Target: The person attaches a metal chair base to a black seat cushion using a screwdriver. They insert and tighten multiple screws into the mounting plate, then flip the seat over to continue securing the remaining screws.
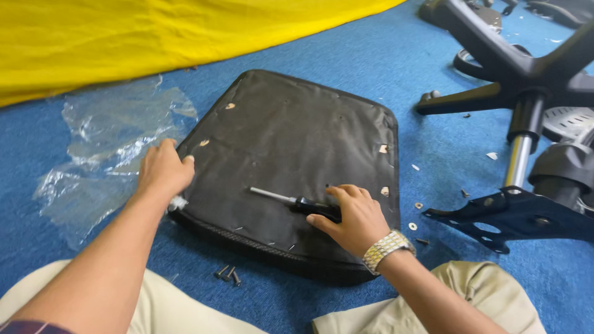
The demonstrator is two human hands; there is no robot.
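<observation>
A black chair seat pad lies upside down on the blue carpet in front of me. My left hand grips its left edge, fingers curled over the rim. My right hand, with a metal wristwatch, is closed around the black handle of a screwdriver whose silver shaft lies flat on the pad, pointing left. Small torn holes dot the pad's fabric near its edges.
Three dark screws lie on the carpet near my knee. A black star-shaped chair base with gas cylinder and a black mounting plate lie at right. Crumpled clear plastic sits at left, yellow cloth behind. Small washers scatter nearby.
</observation>
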